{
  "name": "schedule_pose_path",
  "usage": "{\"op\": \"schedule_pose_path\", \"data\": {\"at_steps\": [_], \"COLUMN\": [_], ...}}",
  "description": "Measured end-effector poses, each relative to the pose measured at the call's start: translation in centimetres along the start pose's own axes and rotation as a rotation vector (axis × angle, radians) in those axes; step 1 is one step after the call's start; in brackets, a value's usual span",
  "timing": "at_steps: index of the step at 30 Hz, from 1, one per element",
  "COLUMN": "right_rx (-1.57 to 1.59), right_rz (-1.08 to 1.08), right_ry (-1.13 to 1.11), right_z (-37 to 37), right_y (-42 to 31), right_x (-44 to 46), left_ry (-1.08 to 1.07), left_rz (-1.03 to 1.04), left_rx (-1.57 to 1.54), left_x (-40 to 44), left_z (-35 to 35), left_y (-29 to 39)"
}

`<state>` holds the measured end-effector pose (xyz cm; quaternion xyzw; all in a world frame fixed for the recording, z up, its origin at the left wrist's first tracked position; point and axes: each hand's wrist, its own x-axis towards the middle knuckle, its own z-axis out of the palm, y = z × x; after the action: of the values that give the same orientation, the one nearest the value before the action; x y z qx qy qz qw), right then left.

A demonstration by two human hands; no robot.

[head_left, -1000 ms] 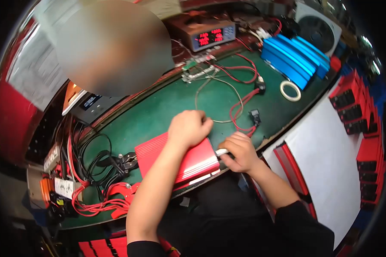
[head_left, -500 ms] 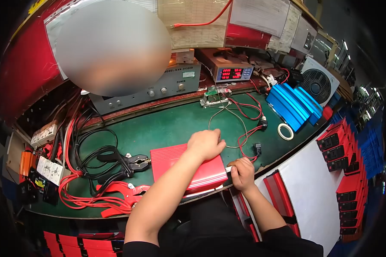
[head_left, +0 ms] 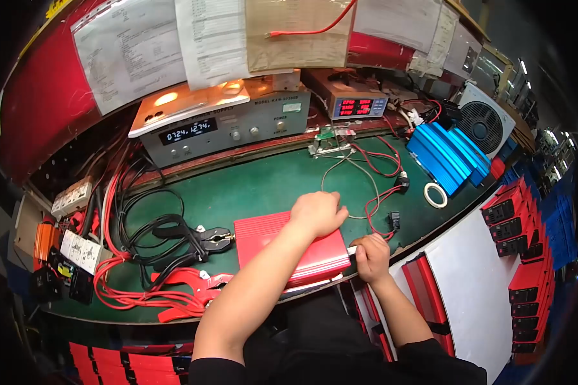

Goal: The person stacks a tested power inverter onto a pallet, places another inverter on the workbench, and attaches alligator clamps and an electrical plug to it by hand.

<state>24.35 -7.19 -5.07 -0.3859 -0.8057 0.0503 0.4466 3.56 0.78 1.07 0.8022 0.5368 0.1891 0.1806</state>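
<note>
A red ridged power inverter (head_left: 263, 239) lies on the green bench in front of me. My left hand (head_left: 316, 215) is on top of it, fingers curled toward its far edge; the fingertips are mostly hidden. At the inverter's right end, my right hand (head_left: 372, 256) is closed around a small white plug-like piece (head_left: 352, 250), mostly covered by my fingers. A black clamp (head_left: 213, 240) on a black cable meets the inverter's left end. Nearer me, a red clamp (head_left: 202, 282) on red cables lies by the same end.
Behind stands a grey power supply (head_left: 237, 122) with a lit display, beside a meter (head_left: 353, 106) with red digits. Blue cases (head_left: 443, 157), a white ring (head_left: 435, 195) and a fan (head_left: 481, 122) are at right. Black connectors (head_left: 394, 221) lie near my right hand. Red units (head_left: 526, 269) are stacked beyond.
The view has shifted slightly, so the bench appears a little further right. Both hands keep nearly the same places at the inverter.
</note>
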Motion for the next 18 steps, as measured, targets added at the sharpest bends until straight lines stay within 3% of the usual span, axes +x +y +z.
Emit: {"op": "schedule_pose_path", "data": {"at_steps": [18], "right_rx": [0.004], "right_rz": [0.168], "right_ry": [0.105], "right_z": [0.7], "right_y": [0.8], "right_x": [-1.1], "left_ry": [-0.031], "left_rz": [-0.015], "left_rx": [0.007], "left_x": [0.0], "left_z": [-0.1], "left_y": [0.2]}}
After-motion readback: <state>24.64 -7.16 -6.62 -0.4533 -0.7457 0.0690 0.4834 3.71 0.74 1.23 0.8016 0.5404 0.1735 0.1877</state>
